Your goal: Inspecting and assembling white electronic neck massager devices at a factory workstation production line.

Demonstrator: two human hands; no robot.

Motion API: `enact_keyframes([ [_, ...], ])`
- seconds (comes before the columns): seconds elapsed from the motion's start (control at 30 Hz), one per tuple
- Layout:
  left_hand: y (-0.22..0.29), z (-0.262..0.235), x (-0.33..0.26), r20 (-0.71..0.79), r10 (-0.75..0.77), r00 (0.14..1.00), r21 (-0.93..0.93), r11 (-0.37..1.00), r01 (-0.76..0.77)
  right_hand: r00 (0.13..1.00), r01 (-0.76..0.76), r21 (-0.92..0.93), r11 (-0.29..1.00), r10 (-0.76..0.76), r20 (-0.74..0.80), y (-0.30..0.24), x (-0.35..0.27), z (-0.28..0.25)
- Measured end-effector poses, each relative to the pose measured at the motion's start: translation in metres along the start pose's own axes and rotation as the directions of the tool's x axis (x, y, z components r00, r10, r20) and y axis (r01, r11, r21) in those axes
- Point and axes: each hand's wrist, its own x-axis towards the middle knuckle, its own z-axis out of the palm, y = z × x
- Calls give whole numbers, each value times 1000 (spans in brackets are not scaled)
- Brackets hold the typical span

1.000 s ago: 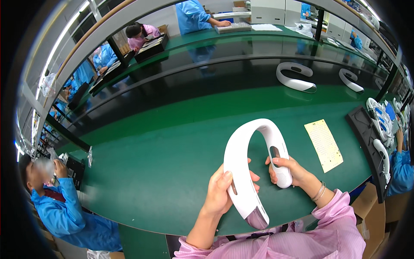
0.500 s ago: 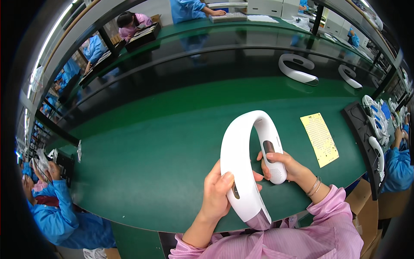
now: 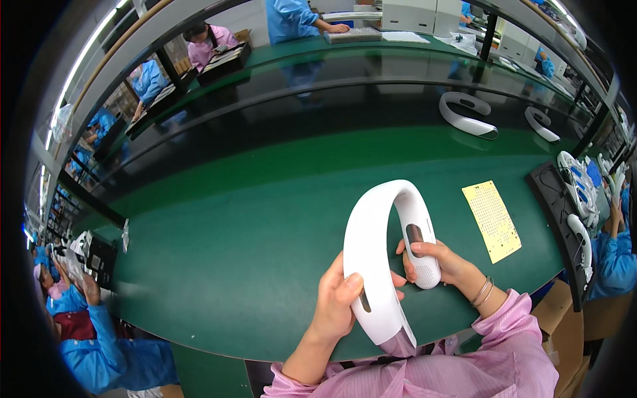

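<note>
Take the clock as centred on the piece you hold. Toward half past eight, at the left edge of the green table (image 3: 232,265), is a co-worker in blue (image 3: 93,351). At eight o'clock your left hand (image 3: 334,302) is closed around one arm of the white neck band (image 3: 367,232), thumb by a dark slot, fingertips showing on the inner side. The band sits in front of you over the table's near edge, its bend at twelve and its tinted tip at six, by your pink shirt (image 3: 464,371); whether they touch, you can't tell from here. At three, your right hand (image 3: 443,263) pinches the other arm, thumb at the dark window above a dotted end.

You seem to be at a holding-and-checking step; the next move probably calls for an even grip on both arms, without prying them apart.

A second band (image 3: 464,126) lies at one o'clock, a yellow sheet (image 3: 492,222) at two, a third band (image 3: 541,127) at half past one, and a black tray (image 3: 547,205) nearly at three.
</note>
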Motion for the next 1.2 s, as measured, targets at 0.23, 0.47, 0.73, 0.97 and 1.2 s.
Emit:
enact_keyframes([
  [0.23,-16,-26,10,57,65,996,-83,995,-60,983,115,-75,991,-124,-133,-6,-5,1],
  [0.47,-36,-43,36,-229,226,947,312,938,-148,876,319,-482,816,-448,-179,-17,-24,0],
  [0.73,-52,-50,53,-332,63,941,86,996,-36,919,384,-372,845,-311,242,-52,-64,56],
  [0.97,-87,-66,54,-209,-207,956,-141,974,180,910,391,-234,890,-335,245,-60,-57,82],
  [1.2,-73,-53,47,-96,-377,921,74,920,384,546,550,-830,91,-791,275,-70,-45,70],
])
